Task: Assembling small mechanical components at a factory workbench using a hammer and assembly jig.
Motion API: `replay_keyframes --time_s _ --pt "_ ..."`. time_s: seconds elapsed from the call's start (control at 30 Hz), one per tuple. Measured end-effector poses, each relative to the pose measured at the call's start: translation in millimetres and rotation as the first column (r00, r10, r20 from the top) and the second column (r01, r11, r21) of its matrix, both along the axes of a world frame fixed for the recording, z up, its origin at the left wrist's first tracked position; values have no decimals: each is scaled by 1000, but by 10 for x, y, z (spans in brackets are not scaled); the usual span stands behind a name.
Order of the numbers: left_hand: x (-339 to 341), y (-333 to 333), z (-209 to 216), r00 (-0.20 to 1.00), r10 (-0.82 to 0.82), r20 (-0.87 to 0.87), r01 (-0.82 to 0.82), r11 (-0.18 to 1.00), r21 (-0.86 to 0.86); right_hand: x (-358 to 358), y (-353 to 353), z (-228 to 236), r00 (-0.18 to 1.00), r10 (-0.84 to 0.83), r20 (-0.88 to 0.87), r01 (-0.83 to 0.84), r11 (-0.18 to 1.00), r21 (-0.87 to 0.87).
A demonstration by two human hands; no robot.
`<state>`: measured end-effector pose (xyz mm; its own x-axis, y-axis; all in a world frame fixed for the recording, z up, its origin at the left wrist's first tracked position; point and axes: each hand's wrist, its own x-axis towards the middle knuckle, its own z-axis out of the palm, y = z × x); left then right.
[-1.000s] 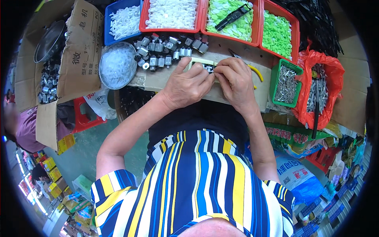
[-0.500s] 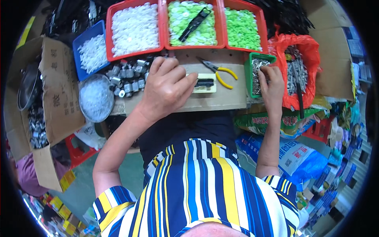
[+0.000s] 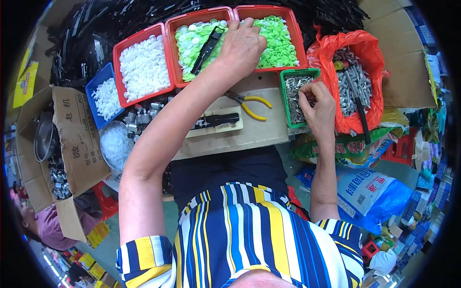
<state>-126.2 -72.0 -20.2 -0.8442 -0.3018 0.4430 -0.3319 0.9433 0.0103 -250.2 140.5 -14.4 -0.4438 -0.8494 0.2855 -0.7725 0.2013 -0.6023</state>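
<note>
My left hand reaches over the divide between two red bins of green discs, the middle bin and the right bin. Its fingers are curled down, and whatever they hold is hidden. At the small green bin of thin metal pins, my right hand has thumb and fingers pinched together; what is between them cannot be made out. A cream holder with a long black plastic part lies on the work board, partly behind my left forearm. Yellow-handled pliers rest beyond it.
A black strip lies on the middle bin's discs. Leftward are a red bin of white pieces, a blue bin, small metal motors and a clear bowl. A red bag of grey parts stands right. Black parts pile behind.
My left hand has moved from beside the cream holder out to the bins of green discs. My right hand stays at the green bin. The whole view has shifted, and more of the holder shows.
</note>
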Motion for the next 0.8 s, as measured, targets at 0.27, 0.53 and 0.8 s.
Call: replay_keyframes --time_s 0.27,0.53,0.8 --pt "-127 15 -51 993 -3 114 14 996 -89 -95 46 -86 995 25 95 -15 995 -98" --pt "-146 -41 -129 1000 3 29 -3 1000 -6 -97 63 -73 989 28 144 -6 989 -148" --pt "361 230 240 896 224 -383 218 530 820 221 -135 134 963 59 262 31 945 -327"
